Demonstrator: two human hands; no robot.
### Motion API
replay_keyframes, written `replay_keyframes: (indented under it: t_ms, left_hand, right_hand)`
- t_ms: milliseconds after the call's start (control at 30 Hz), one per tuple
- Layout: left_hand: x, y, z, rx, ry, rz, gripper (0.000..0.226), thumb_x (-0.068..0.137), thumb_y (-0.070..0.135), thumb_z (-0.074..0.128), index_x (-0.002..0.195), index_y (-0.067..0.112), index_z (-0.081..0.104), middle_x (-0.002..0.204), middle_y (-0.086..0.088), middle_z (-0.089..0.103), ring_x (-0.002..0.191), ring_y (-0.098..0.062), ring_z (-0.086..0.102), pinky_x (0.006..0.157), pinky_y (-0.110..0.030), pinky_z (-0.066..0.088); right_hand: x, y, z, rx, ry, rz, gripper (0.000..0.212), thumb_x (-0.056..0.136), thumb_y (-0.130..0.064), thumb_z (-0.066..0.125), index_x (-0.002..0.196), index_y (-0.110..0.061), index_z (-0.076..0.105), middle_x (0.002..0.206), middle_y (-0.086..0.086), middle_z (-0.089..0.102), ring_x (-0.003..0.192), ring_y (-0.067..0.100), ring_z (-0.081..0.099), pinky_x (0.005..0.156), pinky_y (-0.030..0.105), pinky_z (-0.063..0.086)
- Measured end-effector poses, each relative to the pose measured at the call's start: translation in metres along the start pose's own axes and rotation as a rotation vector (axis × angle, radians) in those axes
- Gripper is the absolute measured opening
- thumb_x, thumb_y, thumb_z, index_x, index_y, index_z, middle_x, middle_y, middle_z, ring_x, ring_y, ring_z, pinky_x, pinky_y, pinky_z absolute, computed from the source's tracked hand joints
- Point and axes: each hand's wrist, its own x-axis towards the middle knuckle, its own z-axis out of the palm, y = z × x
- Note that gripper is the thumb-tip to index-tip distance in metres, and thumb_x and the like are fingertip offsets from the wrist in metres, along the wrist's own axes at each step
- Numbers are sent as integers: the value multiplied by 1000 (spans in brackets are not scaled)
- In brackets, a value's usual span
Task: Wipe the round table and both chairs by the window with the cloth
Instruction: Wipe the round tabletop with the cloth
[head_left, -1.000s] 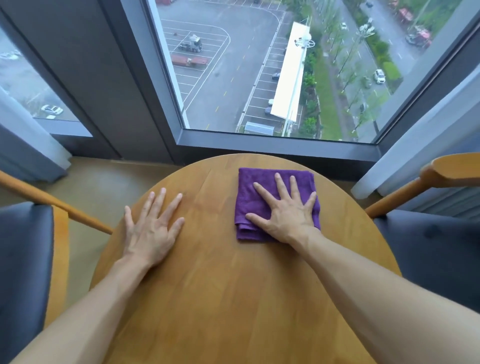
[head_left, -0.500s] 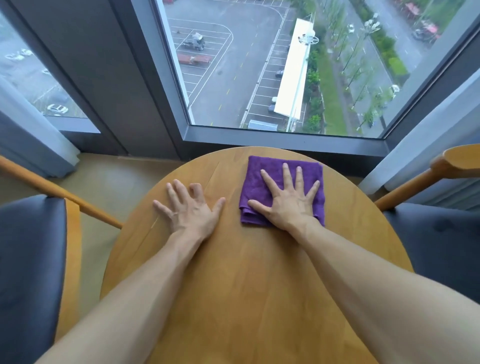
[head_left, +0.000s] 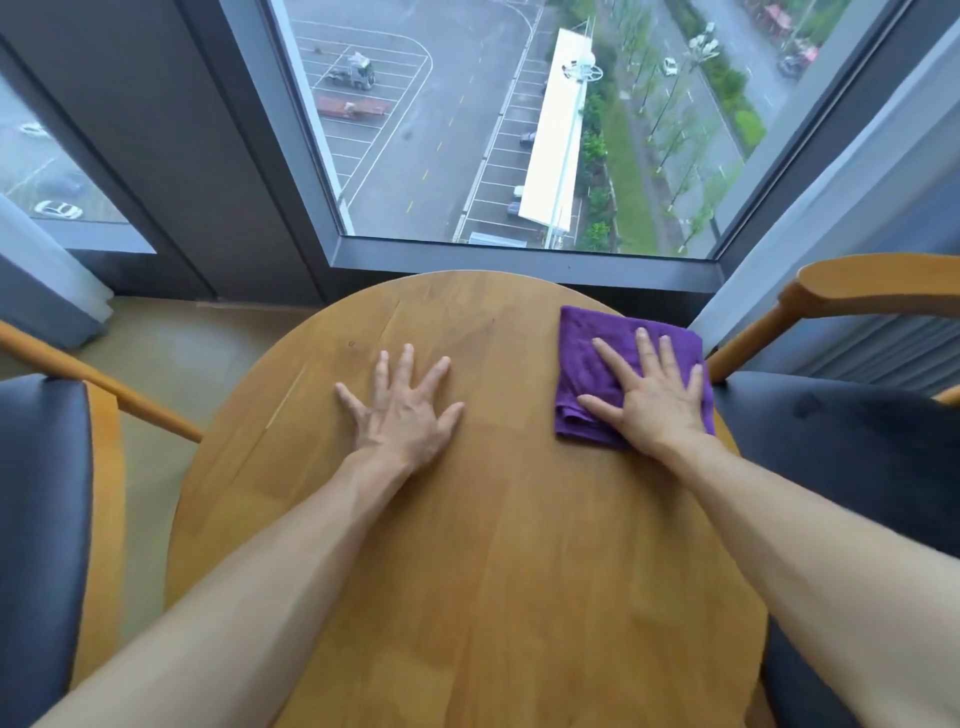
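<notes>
Pressing folded purple cloth (head_left: 587, 358) flat on table (head_left: 467, 545): right hand (head_left: 654, 400), fingers spread.

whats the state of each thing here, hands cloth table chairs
purple folded cloth: lying flat at the table's far right edge, under the right hand
right hand: fingers spread, pressing flat on the cloth
left hand: fingers spread, flat on bare wood, apart from the cloth
round wooden table: upright, bearing only the cloth and hands
left dark-cushioned wooden chair: seat unoccupied
right dark-cushioned wooden chair: seat unoccupied

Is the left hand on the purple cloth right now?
No: the left hand lies flat on the bare wooden table; the right hand presses the purple cloth.
</notes>
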Motion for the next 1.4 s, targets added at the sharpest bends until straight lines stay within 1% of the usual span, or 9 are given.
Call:
replay_keyframes:
  t_ms: [133,300,500,633,900,1100,1233,1333,1400]
  left_hand:
    - [-15,-6,2,38,-26,-23,66,96,69,30,153,53,2,167,4,-14,153,-25,-15,111,-77,-1]
    - [-24,2,-1,45,-66,-67,64,98,65,29,154,53,0,167,4,-14,154,-25,-14,112,-77,3]
    - [-37,9,-10,-7,-82,-63,59,100,56,39,153,52,14,168,4,-4,155,-21,-4,114,-72,9]
    - [-55,16,1,-39,-14,-83,54,103,50,38,153,51,19,168,5,1,154,-20,0,113,-74,9]
    - [-64,23,9,11,-50,-137,53,106,44,30,155,49,11,168,3,-3,154,-25,-4,111,-77,8]
    - [-87,25,18,16,-53,-67,53,107,38,31,156,43,12,168,1,-1,154,-24,-2,111,-75,11]
    - [-105,31,23,12,-51,-20,55,105,44,35,156,43,14,168,1,-1,154,-23,-2,111,-75,11]
    - [-120,31,26,22,-64,43,56,103,47,39,155,46,17,168,4,1,154,-21,-2,111,-74,10]
    - [-131,26,29,21,-57,91,55,103,42,40,154,46,19,168,5,2,154,-20,-1,112,-74,10]
  right_hand:
    - [-27,42,9,61,21,47,86,68,-92,12,147,-62,-4,166,-2,-11,152,25,-12,118,62,6]
    - [-70,21,27,-8,72,-15,82,72,-89,1,147,-60,-11,165,-2,-15,151,25,-18,118,62,-3]
    - [-82,-84,35,-33,58,-275,81,79,-87,23,150,-56,-4,165,3,-16,150,31,-21,111,69,-11]
    - [-84,-86,37,-7,48,-302,78,82,-84,27,150,-57,-2,165,0,-17,150,27,-22,110,70,-12]
    - [-90,-1,28,22,20,-171,76,85,-83,25,150,-57,-4,165,-3,-17,150,25,-21,115,65,-10]
    - [-131,51,31,45,26,-95,76,84,-83,24,150,-56,-4,166,-3,-14,151,25,-18,117,63,-6]
    - [-166,44,42,44,56,-43,75,85,-83,21,150,-56,-5,166,-2,-14,151,25,-18,118,62,-6]
    - [-189,15,49,38,63,-31,76,84,-83,22,150,-56,-5,166,-1,-14,151,26,-19,117,62,-7]
    - [-204,-12,55,48,77,-48,77,84,-84,23,150,-55,-4,166,-1,-14,151,27,-19,117,63,-8]
